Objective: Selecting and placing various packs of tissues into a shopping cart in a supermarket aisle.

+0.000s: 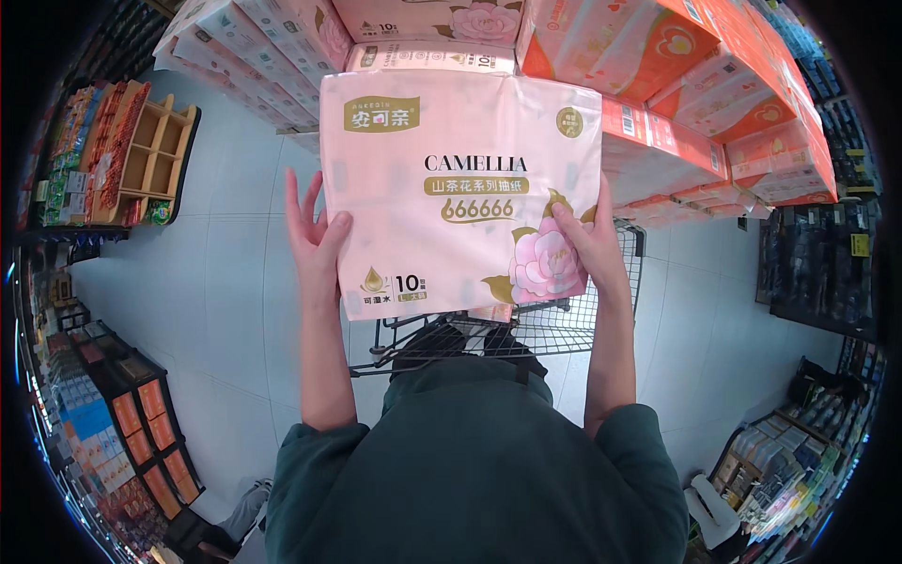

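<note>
A large pink tissue pack (404, 226), printed with a flower at its lower right corner, is held up in front of me with its broad face toward me. My left hand (315, 226) supports its left edge, thumb on the front and the other fingers partly spread beside and behind it. On the right edge my right hand (590, 235) grips it, thumb pressed on the front near the flower, fingers hidden behind. Below and behind the pack stands a wire shopping cart (615, 291), mostly covered by it. A bit of another pink package (490, 313) shows beneath the pack's lower edge.
Stacked pink tissue packs (254, 52) rise ahead on the left, with orange-red packs (620, 42) ahead on the right. A wooden display rack (155, 146) stands at far left, and dark shelving (817, 263) at right. Pale floor tiles (225, 282) lie between them.
</note>
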